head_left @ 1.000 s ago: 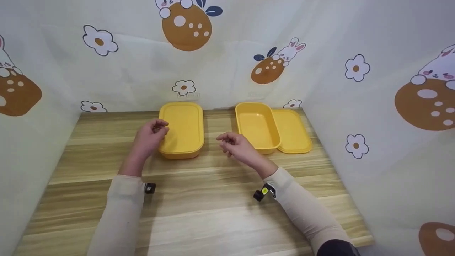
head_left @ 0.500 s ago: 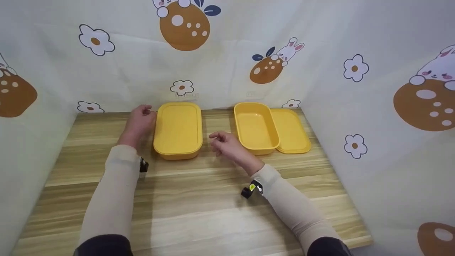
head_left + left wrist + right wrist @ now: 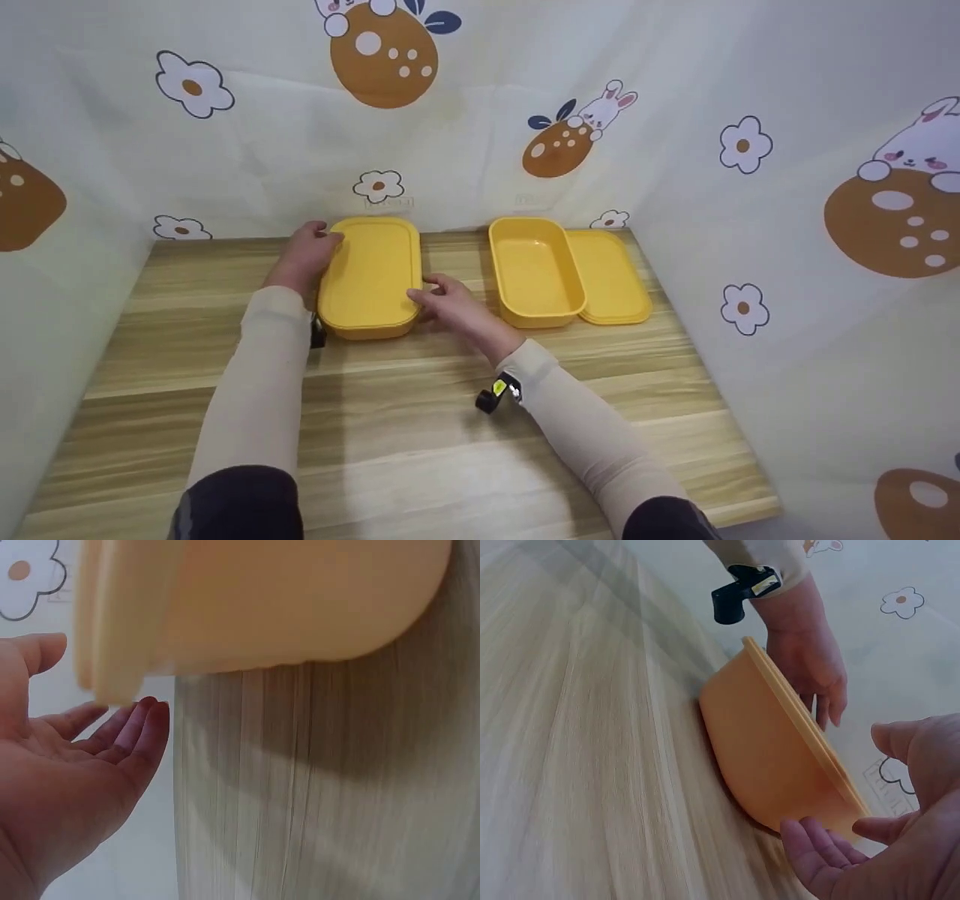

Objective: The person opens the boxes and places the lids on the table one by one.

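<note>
A yellow lidded food container [image 3: 371, 281] stands on the wooden table, its lid [image 3: 375, 259] seated on top. At its left side, toward the back, is my left hand [image 3: 306, 251], the thumb near the lid's edge. In the left wrist view this hand [image 3: 75, 757] has loose, slightly bent fingers, with the box [image 3: 270, 600] beside them. My right hand [image 3: 457, 309] is at the box's right edge, thumb over the lid's rim. The right wrist view has that hand [image 3: 911, 829] spread around the box's corner, its thumb apart from the lid; firm contact is not visible.
To the right stands a second yellow container [image 3: 536, 307] without a lid on it, nothing visible inside. A yellow lid [image 3: 613, 277] lies flat beside it, partly under its edge. A patterned white curtain [image 3: 465, 150] closes off the back and sides of the table [image 3: 420, 420].
My left hand went from the lid's left side toward the back left, then right to the box's edge. My right hand came left from between the containers to the box's right edge.
</note>
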`<action>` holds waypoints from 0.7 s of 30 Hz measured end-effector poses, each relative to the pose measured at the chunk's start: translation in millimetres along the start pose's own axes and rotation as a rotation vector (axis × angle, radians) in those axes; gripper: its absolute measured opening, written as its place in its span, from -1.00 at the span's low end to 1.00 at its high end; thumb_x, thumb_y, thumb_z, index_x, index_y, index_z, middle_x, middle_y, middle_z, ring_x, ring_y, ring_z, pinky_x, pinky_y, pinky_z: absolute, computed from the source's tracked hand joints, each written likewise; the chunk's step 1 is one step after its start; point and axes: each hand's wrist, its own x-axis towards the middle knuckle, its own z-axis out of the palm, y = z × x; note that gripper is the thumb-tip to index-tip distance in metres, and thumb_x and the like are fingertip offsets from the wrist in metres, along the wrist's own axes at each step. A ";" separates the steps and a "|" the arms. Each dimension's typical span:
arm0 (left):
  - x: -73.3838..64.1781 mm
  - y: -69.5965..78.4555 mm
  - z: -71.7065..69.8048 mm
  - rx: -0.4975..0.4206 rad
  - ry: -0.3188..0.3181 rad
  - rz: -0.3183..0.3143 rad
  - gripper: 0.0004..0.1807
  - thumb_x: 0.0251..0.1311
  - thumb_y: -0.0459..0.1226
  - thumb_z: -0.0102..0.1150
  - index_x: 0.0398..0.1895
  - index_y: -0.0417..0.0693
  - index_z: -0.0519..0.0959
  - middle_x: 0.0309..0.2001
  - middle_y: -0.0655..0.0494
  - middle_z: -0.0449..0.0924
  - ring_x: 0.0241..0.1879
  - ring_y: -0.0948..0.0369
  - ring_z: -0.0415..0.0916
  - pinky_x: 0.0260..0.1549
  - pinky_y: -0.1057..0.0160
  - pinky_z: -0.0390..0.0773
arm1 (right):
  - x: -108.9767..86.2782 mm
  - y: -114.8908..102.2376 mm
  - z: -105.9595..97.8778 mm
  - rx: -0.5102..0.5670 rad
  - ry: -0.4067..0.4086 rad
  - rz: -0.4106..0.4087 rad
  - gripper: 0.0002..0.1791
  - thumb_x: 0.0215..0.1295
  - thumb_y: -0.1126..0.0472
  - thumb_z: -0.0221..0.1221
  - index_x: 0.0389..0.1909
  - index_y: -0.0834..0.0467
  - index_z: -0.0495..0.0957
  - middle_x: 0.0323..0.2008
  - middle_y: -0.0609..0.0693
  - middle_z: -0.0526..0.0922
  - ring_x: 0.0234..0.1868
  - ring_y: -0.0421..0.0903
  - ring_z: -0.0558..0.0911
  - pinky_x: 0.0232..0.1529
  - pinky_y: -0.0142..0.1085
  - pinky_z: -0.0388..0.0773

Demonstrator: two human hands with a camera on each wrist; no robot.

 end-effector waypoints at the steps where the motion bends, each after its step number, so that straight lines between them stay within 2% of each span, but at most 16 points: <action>1: 1.5 -0.1 1.1 0.010 -0.001 0.005 -0.18 0.67 -0.08 -0.03 0.76 -0.37 0.00 0.66 -0.44 0.15 0.62 -0.25 0.19 0.62 -0.17 0.21 | 1.5 0.0 1.8 0.014 0.006 0.006 -0.25 0.55 0.08 0.40 0.60 0.26 0.37 0.01 0.18 0.70 0.01 0.29 0.78 0.16 0.20 0.73; 5: 5.4 -2.0 3.1 0.004 -0.005 0.019 -0.21 0.69 -0.14 -0.06 0.76 -0.39 0.00 0.65 -0.46 0.15 0.61 -0.27 0.21 0.61 -0.18 0.23 | 9.6 2.7 6.9 0.049 0.037 -0.006 -0.33 0.52 0.18 0.42 0.50 0.34 0.43 -0.07 0.17 0.71 -0.17 0.11 0.78 0.11 0.18 0.75; 10: 6.7 -6.6 1.5 0.020 -0.009 0.048 -0.28 0.69 -0.23 -0.10 0.74 -0.42 0.05 0.61 -0.49 0.21 0.56 -0.28 0.28 0.56 -0.18 0.31 | 18.3 6.3 7.5 0.055 0.074 -0.037 -0.37 0.45 0.32 0.42 0.47 0.35 0.47 -0.13 0.09 0.66 -0.21 -0.02 0.75 0.11 0.15 0.75; 14: 11.1 -10.1 1.3 0.033 0.009 0.070 -0.34 0.67 -0.28 -0.08 0.70 -0.41 0.18 0.55 -0.48 0.32 0.47 -0.26 0.37 0.49 -0.17 0.40 | 20.7 4.2 9.9 0.083 0.083 -0.050 -0.39 0.43 0.40 0.38 0.45 0.36 0.48 -0.14 0.08 0.63 -0.22 -0.05 0.75 0.05 0.08 0.78; 21: 13.2 -9.9 2.9 0.029 0.038 0.075 -0.36 0.62 -0.32 -0.06 0.67 -0.40 0.25 0.46 -0.49 0.40 0.34 -0.20 0.45 0.40 -0.13 0.49 | 21.7 4.3 12.3 0.141 0.092 -0.043 -0.39 0.41 0.46 0.34 0.46 0.37 0.48 -0.13 0.09 0.63 -0.29 -0.07 0.74 -0.21 -0.16 0.78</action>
